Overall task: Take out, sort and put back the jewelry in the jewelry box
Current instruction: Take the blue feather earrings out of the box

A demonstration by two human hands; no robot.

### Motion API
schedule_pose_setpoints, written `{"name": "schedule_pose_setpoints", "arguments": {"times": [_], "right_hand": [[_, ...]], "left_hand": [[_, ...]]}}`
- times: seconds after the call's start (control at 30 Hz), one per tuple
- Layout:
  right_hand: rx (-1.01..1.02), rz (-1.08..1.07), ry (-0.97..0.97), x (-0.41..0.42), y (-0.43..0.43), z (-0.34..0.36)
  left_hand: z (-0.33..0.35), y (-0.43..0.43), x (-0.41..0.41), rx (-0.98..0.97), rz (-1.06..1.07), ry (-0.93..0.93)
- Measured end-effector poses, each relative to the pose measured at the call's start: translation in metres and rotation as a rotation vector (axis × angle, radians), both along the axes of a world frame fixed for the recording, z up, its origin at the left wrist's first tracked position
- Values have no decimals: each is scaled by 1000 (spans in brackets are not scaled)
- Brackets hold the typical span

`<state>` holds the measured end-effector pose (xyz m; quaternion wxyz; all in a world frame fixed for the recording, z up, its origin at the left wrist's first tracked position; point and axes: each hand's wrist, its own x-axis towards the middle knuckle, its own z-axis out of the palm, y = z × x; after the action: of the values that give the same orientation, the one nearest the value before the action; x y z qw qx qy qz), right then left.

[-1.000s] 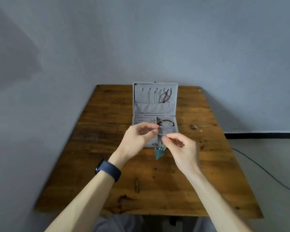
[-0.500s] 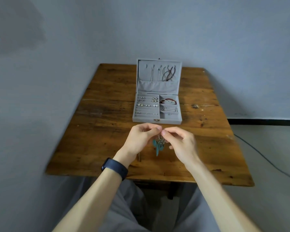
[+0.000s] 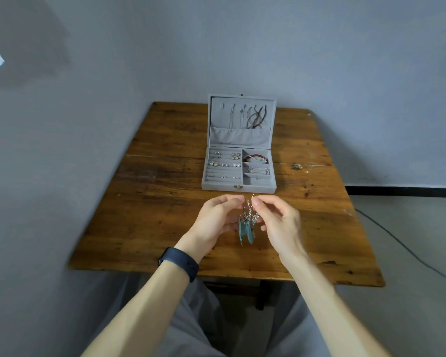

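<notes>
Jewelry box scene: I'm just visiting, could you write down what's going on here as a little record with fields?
held item: teal feather jewelry, dangling above the table
left hand: pinches its metal top
right hand: pinches its metal top too
jewelry box: open, lid upright, beyond both hands
lid contents: necklaces hanging
box left side: small studs in rows
box right side: red bracelet in the far compartment
left wrist: dark wristband

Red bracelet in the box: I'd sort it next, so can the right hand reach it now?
Probably, once freed: the box lid stands open and nothing covers the red bracelet, but the right hand pinches the feather earrings with the left hand.
</notes>
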<state>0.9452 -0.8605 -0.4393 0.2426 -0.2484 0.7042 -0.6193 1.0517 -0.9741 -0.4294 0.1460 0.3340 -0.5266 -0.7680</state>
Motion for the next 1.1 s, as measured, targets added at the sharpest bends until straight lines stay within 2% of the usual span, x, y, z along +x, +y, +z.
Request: {"name": "schedule_pose_setpoints", "arguments": {"times": [0.1, 0.23, 0.33, 0.53, 0.7, 0.9, 1.1], "right_hand": [[-25, -53, -10, -2, -1, 2], [-3, -19, -6, -2, -5, 4], [17, 20, -80, 2, -10, 7], [48, 179, -264, 13, -20, 10], [60, 264, -270, 27, -30, 6], [73, 325, -318, 49, -46, -1], [134, 321, -240, 59, -57, -7]], "left_hand": [[3, -1, 0, -97, 57, -24], [7, -8, 11, -304, 116, -49], [13, -16, 29, -350, 153, -31], [18, -32, 70, -298, 190, -99], [18, -43, 104, -235, 196, -169], [5, -46, 127, 64, 263, -181], [-1, -48, 134, 59, 213, -202]]}}
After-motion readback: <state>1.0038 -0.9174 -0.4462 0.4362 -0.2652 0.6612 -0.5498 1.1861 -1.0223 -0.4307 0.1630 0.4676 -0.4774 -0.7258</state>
